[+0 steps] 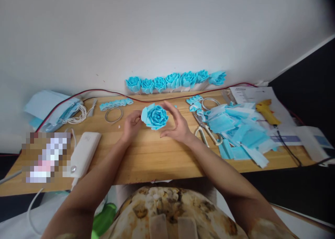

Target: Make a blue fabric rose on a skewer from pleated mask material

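Observation:
A blue fabric rose (155, 116) is held just above the wooden table (146, 158), near its middle. My left hand (131, 126) grips the rose's left side, fingers curled against it. My right hand (176, 124) cups the right side, fingers bent around the petals and touching them. Both forearms reach in from the bottom of the view.
Several finished blue roses (174, 80) line the wall. Scissors (206, 130), cut blue mask pieces (239, 132) and a yellow glue gun (266, 110) lie to the right. To the left are a wire ring (113, 115), a white power bank (84, 153) and stacked masks (56, 109).

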A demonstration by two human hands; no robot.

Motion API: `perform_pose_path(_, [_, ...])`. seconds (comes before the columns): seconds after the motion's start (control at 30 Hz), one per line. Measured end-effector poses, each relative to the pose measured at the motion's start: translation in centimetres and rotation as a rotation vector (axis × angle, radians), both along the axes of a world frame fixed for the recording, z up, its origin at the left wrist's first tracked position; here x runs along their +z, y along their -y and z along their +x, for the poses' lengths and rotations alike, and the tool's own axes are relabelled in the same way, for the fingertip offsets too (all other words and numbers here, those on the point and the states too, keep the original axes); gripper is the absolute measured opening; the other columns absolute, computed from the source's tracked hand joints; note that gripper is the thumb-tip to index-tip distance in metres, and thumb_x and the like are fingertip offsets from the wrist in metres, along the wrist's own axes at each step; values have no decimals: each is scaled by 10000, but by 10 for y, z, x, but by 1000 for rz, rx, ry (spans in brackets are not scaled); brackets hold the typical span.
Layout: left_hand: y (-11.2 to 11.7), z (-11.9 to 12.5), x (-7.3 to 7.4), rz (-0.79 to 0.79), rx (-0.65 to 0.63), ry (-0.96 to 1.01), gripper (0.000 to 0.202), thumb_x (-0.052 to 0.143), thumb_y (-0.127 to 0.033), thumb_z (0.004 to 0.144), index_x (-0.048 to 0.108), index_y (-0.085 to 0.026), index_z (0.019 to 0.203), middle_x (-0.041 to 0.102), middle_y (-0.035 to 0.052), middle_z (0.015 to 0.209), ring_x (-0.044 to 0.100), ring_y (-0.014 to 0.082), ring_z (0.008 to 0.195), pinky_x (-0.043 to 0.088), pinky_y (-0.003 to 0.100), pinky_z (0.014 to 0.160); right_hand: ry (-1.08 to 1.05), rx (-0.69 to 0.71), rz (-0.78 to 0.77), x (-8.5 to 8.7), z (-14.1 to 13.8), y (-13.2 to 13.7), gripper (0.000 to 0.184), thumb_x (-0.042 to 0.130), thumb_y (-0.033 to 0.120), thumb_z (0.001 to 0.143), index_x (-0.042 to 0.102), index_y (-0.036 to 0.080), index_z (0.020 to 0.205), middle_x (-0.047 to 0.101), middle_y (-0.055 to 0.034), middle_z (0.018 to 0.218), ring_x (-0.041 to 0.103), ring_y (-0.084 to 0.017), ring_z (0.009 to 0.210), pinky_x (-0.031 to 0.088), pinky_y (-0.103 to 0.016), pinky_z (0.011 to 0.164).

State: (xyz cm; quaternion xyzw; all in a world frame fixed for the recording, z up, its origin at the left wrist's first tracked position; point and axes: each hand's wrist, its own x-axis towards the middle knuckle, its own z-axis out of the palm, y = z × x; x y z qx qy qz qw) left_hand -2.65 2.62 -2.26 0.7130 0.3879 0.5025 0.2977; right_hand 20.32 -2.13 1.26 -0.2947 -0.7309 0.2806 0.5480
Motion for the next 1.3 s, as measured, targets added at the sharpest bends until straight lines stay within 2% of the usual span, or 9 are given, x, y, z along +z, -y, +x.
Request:
perform_pose_path(0.17, [0,0,-2,16,24,-19,209,658,-370,870,705,-194,769,752,56,820,698,214,801,557,331,769,-8,-37,-32,-1,2,-3,1024,800,744,720,454,287,1568,617,-142,1488,583,-340,1387,438,-537,1195])
perform_pose_path(0.47, [0,1,2,27,-35,-71,282,612,-434,954,749,-207,858,788,82,915,729,246,880,581,380,833,-15,-51,-43,-1,2,-4,937,836,689,725,529,283,1513,599,-135,1523,566,-340,1413,442,-530,1192])
perform_pose_path(0.67, [-1,1,0,31,-68,-101,313,587,-453,991,770,-207,930,792,87,963,741,254,930,588,400,869,-11,-22,-52,0,1,-3,961,830,690,733,494,310,1550,599,-114,1529,555,-349,1420,422,-544,1204])
perform_pose_path(0.8, [0,1,0,25,-94,-102,254,606,-385,981,773,-201,930,795,94,971,745,260,927,588,408,868,-27,5,-63,-4,0,-2,1035,839,718,695,433,376,1583,566,-91,1562,526,-342,1451,432,-548,1200])
perform_pose_path(0.93, [3,4,6,12,-105,-122,189,601,-269,949,776,-203,924,797,92,994,742,246,943,583,392,885,-71,22,-79,-7,-2,0,1068,849,712,687,406,365,1594,541,-110,1580,524,-337,1453,455,-534,1182])
perform_pose_path(1.1, [8,7,11,-29,-89,-112,167,639,-259,903,783,-197,959,791,76,964,723,213,898,576,340,838,-104,-35,-28,-2,-3,4,792,903,523,728,579,322,1422,655,-101,1435,627,-316,1330,490,-505,1143])
perform_pose_path(1.2, [8,8,10,-94,-52,-85,143,668,-239,858,777,-188,937,789,67,950,711,189,845,573,301,776,-75,-103,24,4,-4,5,627,901,493,736,648,303,1277,726,-90,1292,650,-323,1283,505,-516,1113])
perform_pose_path(1.3, [8,8,9,-118,-14,-84,111,687,-265,855,764,-186,869,773,53,868,693,175,780,557,279,720,-95,-100,98,9,-6,4,510,885,454,774,666,310,1212,760,-67,1195,692,-303,1206,537,-502,1063])
